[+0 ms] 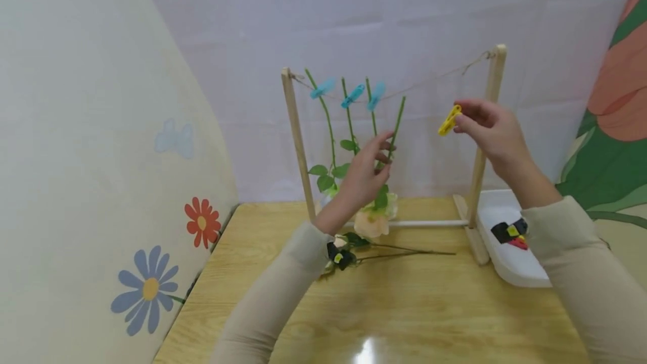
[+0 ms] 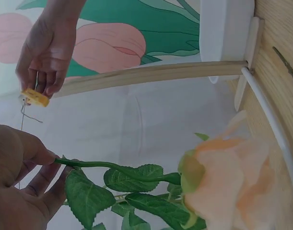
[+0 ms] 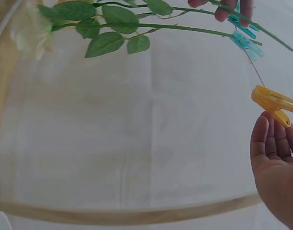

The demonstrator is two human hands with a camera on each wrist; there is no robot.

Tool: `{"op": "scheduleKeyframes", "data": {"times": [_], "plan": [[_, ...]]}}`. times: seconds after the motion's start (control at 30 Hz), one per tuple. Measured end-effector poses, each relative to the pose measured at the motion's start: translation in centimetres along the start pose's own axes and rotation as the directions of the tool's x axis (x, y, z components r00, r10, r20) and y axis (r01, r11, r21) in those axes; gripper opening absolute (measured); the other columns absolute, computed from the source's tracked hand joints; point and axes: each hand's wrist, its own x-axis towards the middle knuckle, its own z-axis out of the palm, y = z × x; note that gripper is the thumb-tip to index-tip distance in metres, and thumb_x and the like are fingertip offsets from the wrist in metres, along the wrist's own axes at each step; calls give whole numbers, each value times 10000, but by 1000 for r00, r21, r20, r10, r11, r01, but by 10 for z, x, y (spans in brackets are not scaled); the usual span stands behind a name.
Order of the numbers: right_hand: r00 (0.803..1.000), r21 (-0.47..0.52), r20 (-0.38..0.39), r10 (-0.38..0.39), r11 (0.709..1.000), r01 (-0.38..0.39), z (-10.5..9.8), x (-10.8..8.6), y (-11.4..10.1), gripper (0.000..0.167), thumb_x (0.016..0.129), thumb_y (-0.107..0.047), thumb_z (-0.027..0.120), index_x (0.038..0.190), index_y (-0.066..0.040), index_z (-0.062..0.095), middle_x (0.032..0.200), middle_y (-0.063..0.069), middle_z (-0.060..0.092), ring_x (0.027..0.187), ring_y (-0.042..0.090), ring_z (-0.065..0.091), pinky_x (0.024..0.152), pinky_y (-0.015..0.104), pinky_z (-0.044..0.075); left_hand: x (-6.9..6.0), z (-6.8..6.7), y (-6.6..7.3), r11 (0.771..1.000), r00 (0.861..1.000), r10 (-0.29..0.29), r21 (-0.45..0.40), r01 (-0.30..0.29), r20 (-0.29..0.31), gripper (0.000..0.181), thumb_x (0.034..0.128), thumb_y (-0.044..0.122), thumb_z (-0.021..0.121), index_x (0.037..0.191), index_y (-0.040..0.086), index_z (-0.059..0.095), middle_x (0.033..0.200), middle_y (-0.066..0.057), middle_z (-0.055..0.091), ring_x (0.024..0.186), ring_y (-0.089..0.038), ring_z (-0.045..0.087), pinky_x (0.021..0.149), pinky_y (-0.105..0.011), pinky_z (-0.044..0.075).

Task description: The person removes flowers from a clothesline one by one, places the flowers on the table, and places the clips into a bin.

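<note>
My left hand (image 1: 364,170) pinches the green stem (image 1: 399,117) of an upside-down artificial rose. Its peach bloom (image 2: 228,177) hangs lowest, and the stem's cut end points up near the twine (image 1: 429,80). To the right, my right hand (image 1: 492,128) holds a yellow clothespin (image 1: 449,121) between thumb and fingers, apart from the stem. In the right wrist view this yellow clothespin (image 3: 273,99) shows its two handles. Three other stems hang from the twine by blue clothespins (image 1: 353,96), left of the held stem. My left hand and forearm partly hide their blooms.
Wooden posts (image 1: 298,139) carry the twine, with a white bar (image 1: 429,223) low between them. Dark-stemmed flowers (image 1: 404,252) lie on the wooden table (image 1: 404,308). A white tray (image 1: 520,280) with something red inside stands at the right. A painted wall (image 1: 76,128) borders the left.
</note>
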Motion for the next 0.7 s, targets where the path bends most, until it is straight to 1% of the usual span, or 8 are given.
{"op": "scheduleKeyframes", "data": {"times": [0.17, 0.27, 0.4, 0.43, 0.5, 0.57, 0.7], "plan": [[1000, -101, 15, 23, 995, -21, -12, -9, 7, 223, 973, -41, 652, 1193, -41, 688, 998, -42, 682, 842, 96, 653, 757, 154, 561, -9, -5, 0, 999, 1000, 5, 31, -6, 21, 662, 935, -119, 595, 1534, 43, 366, 1271, -139, 624, 1011, -277, 669, 712, -188, 572], [999, -161, 21, 48, 986, -44, -18, -16, 11, 227, 983, -65, 646, 1207, -75, 689, 989, -84, 683, 840, 81, 660, 765, 141, 554, -14, -7, 0, 999, 999, 5, 52, -7, 38, 655, 940, -117, 582, 1537, 40, 363, 1271, -139, 624, 1012, -283, 667, 691, -198, 569], [997, -249, 31, 67, 967, -58, -26, -24, 17, 232, 1000, -109, 635, 1229, -121, 671, 1000, -129, 669, 866, 53, 654, 792, 118, 541, -22, -10, -3, 997, 997, -23, 79, 18, 69, 675, 948, -110, 568, 1558, 73, 347, 1304, -136, 617, 1016, -263, 664, 706, -184, 567], [997, -248, 37, 68, 967, -56, -28, -25, 19, 234, 999, -97, 632, 1230, -117, 669, 1002, -123, 671, 869, 55, 655, 797, 119, 542, -24, -10, -4, 996, 997, -29, 87, 23, 75, 686, 948, -110, 569, 1564, 87, 340, 1315, -133, 613, 1016, -258, 664, 707, -180, 566], [997, -274, 42, 68, 960, -54, -32, -28, 22, 223, 1003, -97, 626, 1215, -156, 665, 1005, -136, 665, 870, 33, 647, 801, 113, 539, -27, -11, -6, 995, 996, -36, 101, 28, 81, 707, 941, -118, 576, 1570, 99, 337, 1330, -130, 610, 1007, -249, 667, 712, -177, 568], [996, -276, 48, 70, 960, -55, -35, -31, 26, 227, 1002, -78, 621, 1196, -188, 665, 1004, -141, 666, 869, 23, 646, 798, 113, 540, -29, -12, -8, 992, 996, -44, 118, 34, 80, 728, 927, -127, 587, 1570, 109, 340, 1338, -127, 606, 999, -237, 669, 712, -175, 569], [996, -294, 47, 82, 954, -64, -42, -37, 32, 235, 1001, -69, 620, 1164, -233, 663, 1000, -161, 665, 873, 3, 643, 793, 108, 539, -37, -15, -9, 985, 996, -44, 173, 29, 81, 722, 928, -117, 593, 1567, 106, 342, 1339, -125, 603, 991, -213, 665, 702, -184, 564]]}}
